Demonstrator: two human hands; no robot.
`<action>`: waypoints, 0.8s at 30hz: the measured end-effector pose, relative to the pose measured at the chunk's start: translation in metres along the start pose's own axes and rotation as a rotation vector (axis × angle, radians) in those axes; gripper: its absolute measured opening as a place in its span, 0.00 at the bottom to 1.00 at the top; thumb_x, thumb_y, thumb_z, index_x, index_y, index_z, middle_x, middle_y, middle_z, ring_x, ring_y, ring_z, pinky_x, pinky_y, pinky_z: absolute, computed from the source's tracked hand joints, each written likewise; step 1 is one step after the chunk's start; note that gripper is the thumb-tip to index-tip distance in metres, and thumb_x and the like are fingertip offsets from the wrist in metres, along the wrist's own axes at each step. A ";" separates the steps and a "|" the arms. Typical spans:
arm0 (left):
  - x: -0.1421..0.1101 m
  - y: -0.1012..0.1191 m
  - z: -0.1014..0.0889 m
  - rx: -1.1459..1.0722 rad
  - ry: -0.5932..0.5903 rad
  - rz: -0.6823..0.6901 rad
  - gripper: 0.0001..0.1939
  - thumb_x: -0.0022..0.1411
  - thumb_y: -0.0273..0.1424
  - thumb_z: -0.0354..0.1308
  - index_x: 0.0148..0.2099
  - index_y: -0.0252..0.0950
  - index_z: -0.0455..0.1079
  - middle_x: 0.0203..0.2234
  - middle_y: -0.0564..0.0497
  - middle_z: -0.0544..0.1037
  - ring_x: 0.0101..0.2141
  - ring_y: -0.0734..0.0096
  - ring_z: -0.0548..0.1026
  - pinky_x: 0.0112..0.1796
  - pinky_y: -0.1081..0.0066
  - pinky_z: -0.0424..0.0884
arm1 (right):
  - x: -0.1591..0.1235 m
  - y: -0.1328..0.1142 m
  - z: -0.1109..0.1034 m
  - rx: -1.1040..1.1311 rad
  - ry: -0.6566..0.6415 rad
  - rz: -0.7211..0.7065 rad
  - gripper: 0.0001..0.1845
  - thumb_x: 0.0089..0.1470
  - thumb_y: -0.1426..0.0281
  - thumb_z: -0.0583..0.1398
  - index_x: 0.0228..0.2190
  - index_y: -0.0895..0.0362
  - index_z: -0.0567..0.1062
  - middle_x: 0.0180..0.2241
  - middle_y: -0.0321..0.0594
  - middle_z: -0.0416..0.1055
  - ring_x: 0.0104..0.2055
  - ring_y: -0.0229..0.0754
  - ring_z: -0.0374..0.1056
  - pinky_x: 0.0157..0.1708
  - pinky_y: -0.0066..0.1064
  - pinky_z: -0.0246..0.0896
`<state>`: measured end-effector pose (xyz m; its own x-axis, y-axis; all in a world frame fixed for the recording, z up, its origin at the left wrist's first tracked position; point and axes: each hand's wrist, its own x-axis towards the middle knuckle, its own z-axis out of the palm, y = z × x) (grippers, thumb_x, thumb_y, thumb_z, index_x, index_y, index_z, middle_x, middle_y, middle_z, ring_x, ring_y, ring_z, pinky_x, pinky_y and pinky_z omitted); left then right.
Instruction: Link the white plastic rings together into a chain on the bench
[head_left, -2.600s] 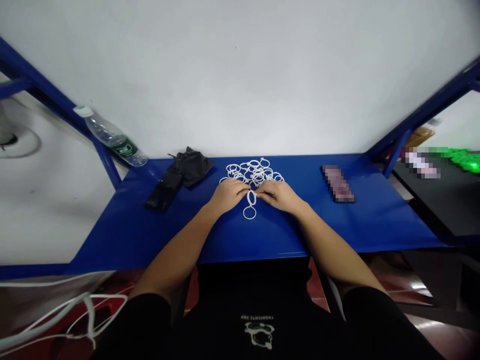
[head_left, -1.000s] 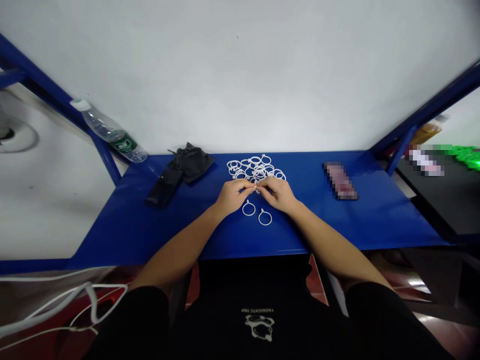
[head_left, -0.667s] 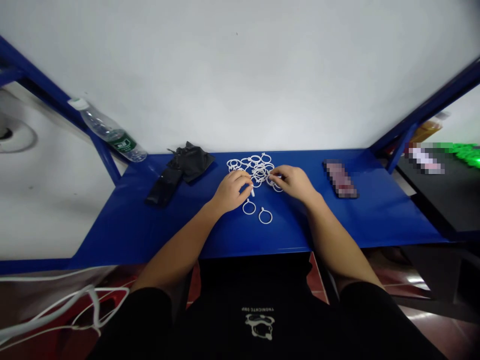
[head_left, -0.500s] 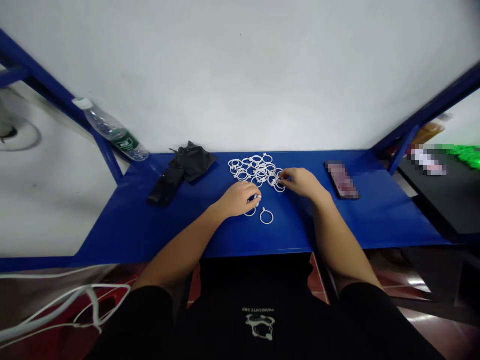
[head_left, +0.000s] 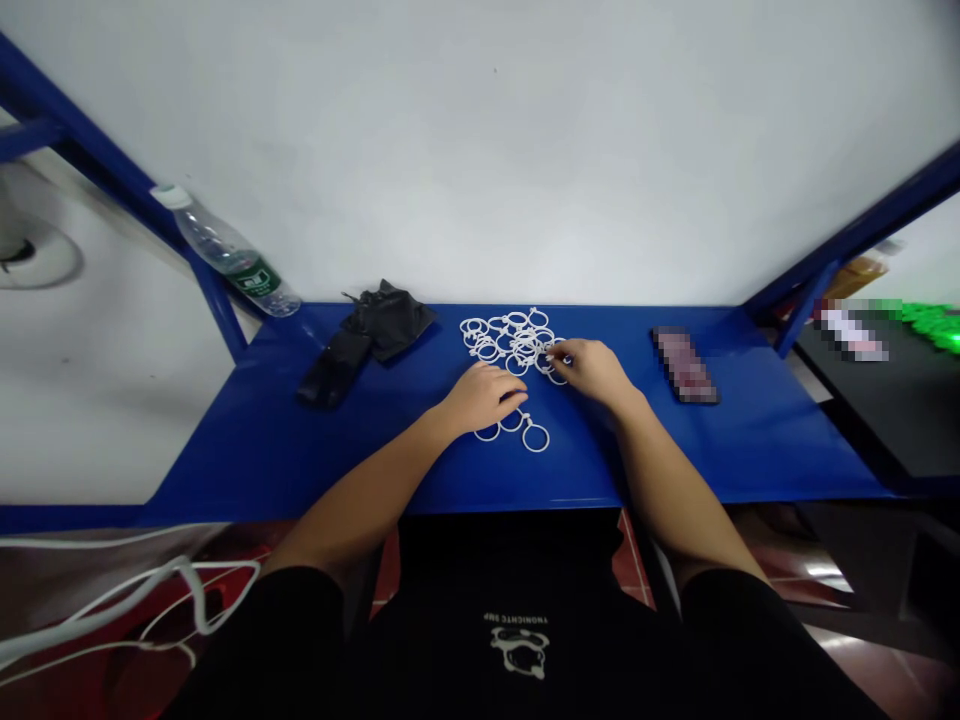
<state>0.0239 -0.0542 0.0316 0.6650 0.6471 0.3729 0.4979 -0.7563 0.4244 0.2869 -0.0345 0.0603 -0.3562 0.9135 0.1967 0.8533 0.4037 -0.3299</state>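
Observation:
A pile of white plastic curtain rings point(head_left: 517, 341), each with a small eyelet, lies near the back of the blue table. My right hand point(head_left: 592, 370) is at the pile's right side, thumb and forefinger pinched on a ring among the others. In front of the pile, my left hand point(head_left: 484, 398) hovers low with fingers stretched forward and the thumb slightly apart. Two rings lie partly hidden under it, and a separate curtain ring point(head_left: 535, 438) rests just to their right.
On the left are a black pouch point(head_left: 386, 322), a dark flat object point(head_left: 334, 370) and a water bottle point(head_left: 229, 255) leaning by the frame. A blurred-out phone point(head_left: 685, 365) lies right on the blue table point(head_left: 772, 430). A white wall stands behind.
The ring at my left fingertips now lies on the table with another beside it, and those fingers have loosened. My right hand has shifted slightly left, farther into the pile.

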 end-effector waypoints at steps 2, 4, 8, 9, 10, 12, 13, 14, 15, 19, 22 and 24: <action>0.001 -0.002 0.000 0.005 0.077 -0.043 0.10 0.77 0.34 0.58 0.49 0.41 0.81 0.42 0.49 0.87 0.43 0.61 0.83 0.48 0.59 0.71 | -0.002 -0.004 -0.003 0.086 0.074 -0.043 0.13 0.67 0.66 0.61 0.45 0.53 0.86 0.44 0.45 0.85 0.43 0.49 0.80 0.43 0.38 0.71; 0.001 -0.004 0.000 0.007 0.138 -0.068 0.11 0.78 0.34 0.56 0.53 0.40 0.79 0.45 0.48 0.87 0.45 0.60 0.84 0.49 0.58 0.72 | -0.004 -0.013 -0.003 0.188 0.103 -0.101 0.14 0.67 0.63 0.61 0.45 0.52 0.86 0.43 0.44 0.85 0.42 0.47 0.80 0.44 0.38 0.72; 0.000 -0.009 0.000 0.008 0.165 -0.039 0.11 0.78 0.36 0.56 0.50 0.39 0.79 0.42 0.47 0.86 0.43 0.61 0.83 0.48 0.59 0.73 | -0.009 -0.035 0.006 0.325 0.046 -0.238 0.14 0.69 0.63 0.60 0.46 0.52 0.85 0.42 0.43 0.85 0.43 0.46 0.80 0.44 0.37 0.72; 0.000 -0.009 -0.001 0.010 0.161 -0.022 0.12 0.79 0.36 0.55 0.48 0.38 0.79 0.40 0.47 0.86 0.41 0.62 0.83 0.47 0.59 0.73 | -0.010 -0.039 0.008 0.342 0.042 -0.258 0.14 0.69 0.63 0.59 0.45 0.52 0.85 0.41 0.43 0.85 0.43 0.45 0.80 0.44 0.36 0.72; 0.000 -0.010 -0.002 0.011 0.158 -0.006 0.13 0.79 0.36 0.54 0.46 0.38 0.79 0.38 0.48 0.86 0.40 0.62 0.83 0.46 0.60 0.73 | -0.010 -0.041 0.009 0.362 0.039 -0.271 0.14 0.70 0.63 0.59 0.45 0.53 0.84 0.41 0.43 0.85 0.43 0.45 0.79 0.44 0.36 0.72; -0.001 -0.009 -0.003 0.015 0.155 0.014 0.15 0.80 0.37 0.53 0.45 0.38 0.78 0.37 0.48 0.85 0.39 0.62 0.82 0.45 0.60 0.73 | -0.010 -0.043 0.011 0.414 0.038 -0.270 0.13 0.70 0.63 0.60 0.43 0.53 0.84 0.39 0.43 0.84 0.40 0.44 0.79 0.42 0.35 0.71; -0.001 -0.009 -0.004 0.015 0.155 0.018 0.15 0.80 0.37 0.52 0.44 0.38 0.78 0.36 0.48 0.85 0.39 0.63 0.82 0.45 0.61 0.73 | -0.010 -0.043 0.011 0.448 0.037 -0.258 0.13 0.69 0.62 0.61 0.41 0.54 0.83 0.37 0.42 0.84 0.38 0.43 0.78 0.41 0.34 0.70; -0.001 -0.008 -0.004 0.015 0.157 0.019 0.16 0.80 0.37 0.51 0.44 0.38 0.78 0.36 0.47 0.85 0.39 0.63 0.82 0.44 0.61 0.73 | -0.010 -0.043 0.011 0.486 0.037 -0.243 0.13 0.69 0.61 0.62 0.40 0.54 0.83 0.35 0.41 0.83 0.36 0.42 0.77 0.39 0.33 0.69; -0.001 -0.008 -0.004 0.014 0.158 0.019 0.16 0.80 0.37 0.51 0.44 0.38 0.77 0.36 0.47 0.84 0.38 0.63 0.81 0.44 0.61 0.73 | -0.010 -0.042 0.011 0.523 0.038 -0.225 0.13 0.68 0.60 0.62 0.39 0.55 0.82 0.33 0.39 0.82 0.34 0.41 0.76 0.37 0.32 0.68; -0.001 -0.006 -0.005 0.006 0.172 0.026 0.16 0.80 0.36 0.50 0.42 0.38 0.76 0.33 0.47 0.83 0.36 0.64 0.80 0.43 0.61 0.73 | -0.010 -0.043 0.013 0.626 0.034 -0.170 0.15 0.67 0.56 0.64 0.35 0.55 0.80 0.28 0.37 0.79 0.30 0.38 0.71 0.34 0.31 0.66; -0.001 -0.005 -0.008 0.000 0.200 0.015 0.16 0.78 0.37 0.51 0.40 0.39 0.76 0.32 0.48 0.82 0.35 0.64 0.79 0.43 0.61 0.72 | -0.010 -0.045 0.014 0.668 0.013 -0.141 0.15 0.66 0.55 0.64 0.37 0.54 0.81 0.28 0.36 0.79 0.30 0.38 0.71 0.33 0.31 0.67; -0.002 -0.005 -0.012 0.004 0.225 -0.004 0.16 0.77 0.38 0.53 0.38 0.40 0.75 0.31 0.49 0.82 0.35 0.64 0.79 0.43 0.60 0.72 | -0.009 -0.046 0.014 0.661 0.000 -0.172 0.14 0.66 0.56 0.64 0.38 0.53 0.82 0.31 0.37 0.80 0.32 0.39 0.73 0.35 0.32 0.68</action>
<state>0.0134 -0.0504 0.0387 0.5222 0.6551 0.5460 0.5027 -0.7537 0.4235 0.2455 -0.0609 0.0606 -0.4661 0.8335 0.2967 0.3728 0.4891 -0.7885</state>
